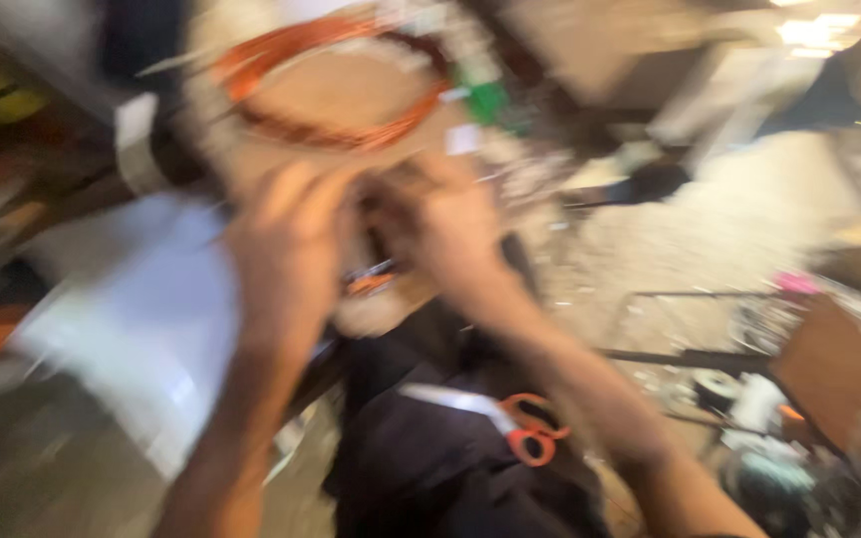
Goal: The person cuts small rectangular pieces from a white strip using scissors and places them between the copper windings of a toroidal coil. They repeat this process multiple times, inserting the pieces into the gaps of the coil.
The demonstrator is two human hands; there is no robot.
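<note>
gripping orange wire coil (331,75), both hands, scissors (510,418) on lap

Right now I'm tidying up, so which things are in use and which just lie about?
In use: left hand and right hand, together at a small blurred piece; orange wire hoop.
Lying about: orange-handled scissors, white sheet, tape roll.

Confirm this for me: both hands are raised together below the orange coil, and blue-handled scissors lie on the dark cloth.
Not quite. In the head view the scissors on the dark cloth have orange handles, not blue. Both the left hand and right hand are together below the orange coil.
</note>
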